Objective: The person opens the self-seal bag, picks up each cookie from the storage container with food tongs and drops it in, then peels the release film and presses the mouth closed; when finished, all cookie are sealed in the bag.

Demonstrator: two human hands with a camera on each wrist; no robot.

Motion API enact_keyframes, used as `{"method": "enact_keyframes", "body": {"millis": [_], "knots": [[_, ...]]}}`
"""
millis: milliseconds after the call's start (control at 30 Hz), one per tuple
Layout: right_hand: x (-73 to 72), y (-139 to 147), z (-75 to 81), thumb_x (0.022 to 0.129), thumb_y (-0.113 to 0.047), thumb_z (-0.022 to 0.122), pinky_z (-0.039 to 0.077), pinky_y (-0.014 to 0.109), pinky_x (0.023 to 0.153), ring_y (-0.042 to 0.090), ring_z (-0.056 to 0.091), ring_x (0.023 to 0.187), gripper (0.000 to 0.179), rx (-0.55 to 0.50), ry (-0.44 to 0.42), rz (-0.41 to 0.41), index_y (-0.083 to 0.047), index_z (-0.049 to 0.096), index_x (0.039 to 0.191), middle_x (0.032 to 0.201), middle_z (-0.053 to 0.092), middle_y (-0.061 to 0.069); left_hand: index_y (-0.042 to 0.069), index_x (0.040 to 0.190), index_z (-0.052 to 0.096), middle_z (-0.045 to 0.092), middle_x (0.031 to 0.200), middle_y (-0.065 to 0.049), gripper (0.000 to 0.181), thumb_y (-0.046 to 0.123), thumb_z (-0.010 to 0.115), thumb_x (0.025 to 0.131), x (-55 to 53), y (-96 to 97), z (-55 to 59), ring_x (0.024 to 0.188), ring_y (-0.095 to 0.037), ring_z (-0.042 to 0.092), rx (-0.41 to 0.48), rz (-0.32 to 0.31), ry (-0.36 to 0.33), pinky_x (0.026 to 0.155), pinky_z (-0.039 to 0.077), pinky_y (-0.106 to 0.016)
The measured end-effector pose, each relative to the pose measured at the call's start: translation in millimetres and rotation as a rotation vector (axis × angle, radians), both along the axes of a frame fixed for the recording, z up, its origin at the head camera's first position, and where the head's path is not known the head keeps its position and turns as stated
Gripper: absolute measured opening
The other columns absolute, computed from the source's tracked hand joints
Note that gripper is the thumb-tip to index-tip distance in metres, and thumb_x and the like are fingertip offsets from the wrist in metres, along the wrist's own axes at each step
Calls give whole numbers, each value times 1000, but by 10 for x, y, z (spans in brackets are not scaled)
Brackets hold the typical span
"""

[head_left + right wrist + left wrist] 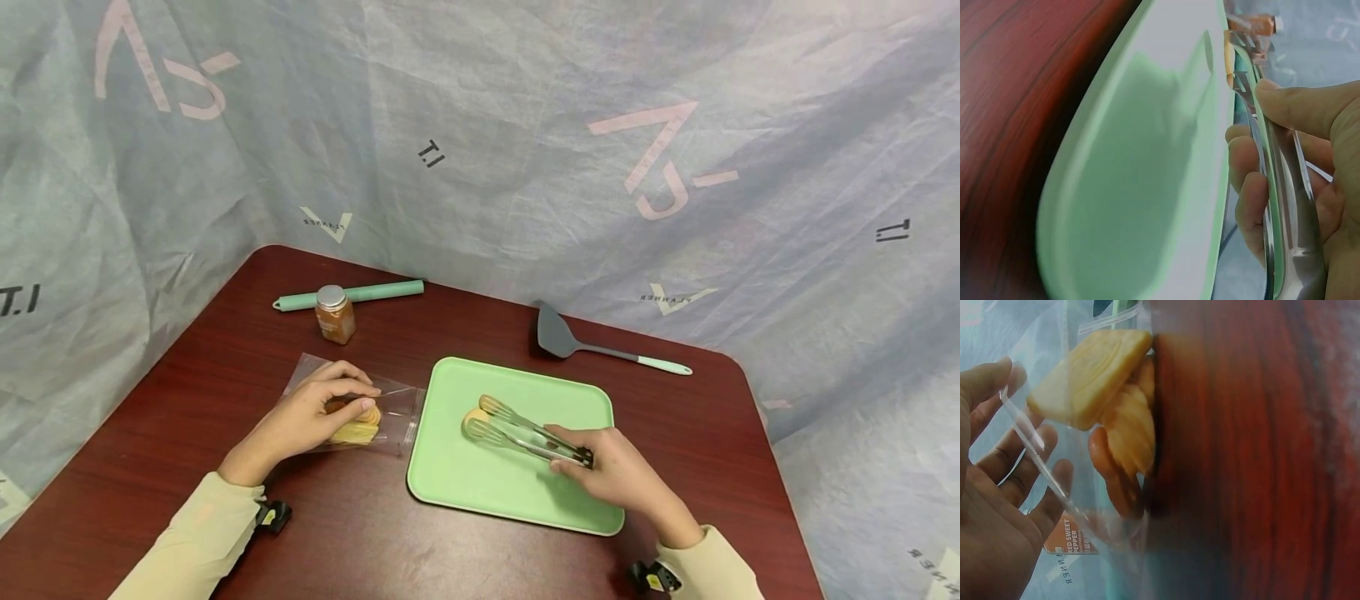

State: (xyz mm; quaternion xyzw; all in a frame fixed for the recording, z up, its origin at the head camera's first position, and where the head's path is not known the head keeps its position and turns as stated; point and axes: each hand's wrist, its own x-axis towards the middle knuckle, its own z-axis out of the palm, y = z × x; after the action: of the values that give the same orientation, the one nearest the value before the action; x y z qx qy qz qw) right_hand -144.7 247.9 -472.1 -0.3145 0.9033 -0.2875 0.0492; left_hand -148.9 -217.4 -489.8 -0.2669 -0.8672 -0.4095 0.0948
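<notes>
The right hand [618,471] grasps the tongs [534,450] over the green tray [450,475], and one cookie [474,415] is between the tong ends. Left of the tray, just beside it, lies a clear bag [397,402] containing food pieces [1088,378]. The left hand [311,408] is there also, its fingers relaxed, not clenched. Beyond the tray lies a spatula [557,335].

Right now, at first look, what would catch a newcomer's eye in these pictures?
Probably the bright green tray on the dark red table, where the right hand holds metal tongs with a round yellowish piece at their tips. To its left, the left hand is at a clear bag with food inside. Behind hangs a grey cloth with large pink markings.
</notes>
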Motion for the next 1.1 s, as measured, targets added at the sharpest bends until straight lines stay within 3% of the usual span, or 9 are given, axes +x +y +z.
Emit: {"method": "enact_keyframes", "body": {"millis": [133,267,500,600,800,967,1100], "knots": [[-10,-185,-10,93,-31,78,33,19,45,-8,24,47,48,-40,-46,52,-15,66,137,96,72,-9,24,112,78,61,116,9,19,17,75,95,5,-4,3,110,-14,53,2,4,-5,81,46,-36],[-18,-444,-20,94,-31,76,34,20,44,-4,32,47,49,-71,-131,76,-15,64,139,88,70,-11,24,112,78,61,115,8,20,15,75,95,6,-5,2,109,-14,54,4,6,6,81,46,-34],[-13,-889,-68,94,-30,76,39,22,51,3,45,53,48,-136,-269,66,-15,64,139,111,72,-6,21,111,78,61,115,7,18,15,75,95,8,11,14,107,-14,54,2,0,11,79,46,-36],[-20,-1032,-78,95,-28,76,39,22,50,4,46,52,46,-187,-375,66,-15,65,138,105,74,-3,18,111,79,61,115,6,18,14,75,94,3,9,21,108,-14,54,4,-2,16,80,46,-34],[-40,-1211,-99,95,-22,75,39,24,47,11,52,51,45,-289,-602,17,-10,65,137,73,69,14,19,111,79,62,115,6,19,14,77,93,2,-1,16,108,-14,54,4,7,28,80,45,-33],[-36,-1285,-136,93,-19,77,40,25,47,16,53,54,43,-326,-666,-67,-9,67,134,74,69,17,18,112,79,61,115,7,18,16,76,94,7,-2,31,108,-15,53,5,5,10,79,45,-34],[-31,-1330,-132,93,-19,77,40,24,47,15,53,54,43,-333,-657,-82,-8,67,134,78,70,15,16,112,79,62,115,6,18,14,76,94,12,-8,39,109,-15,54,-1,5,18,81,45,-35]]}}
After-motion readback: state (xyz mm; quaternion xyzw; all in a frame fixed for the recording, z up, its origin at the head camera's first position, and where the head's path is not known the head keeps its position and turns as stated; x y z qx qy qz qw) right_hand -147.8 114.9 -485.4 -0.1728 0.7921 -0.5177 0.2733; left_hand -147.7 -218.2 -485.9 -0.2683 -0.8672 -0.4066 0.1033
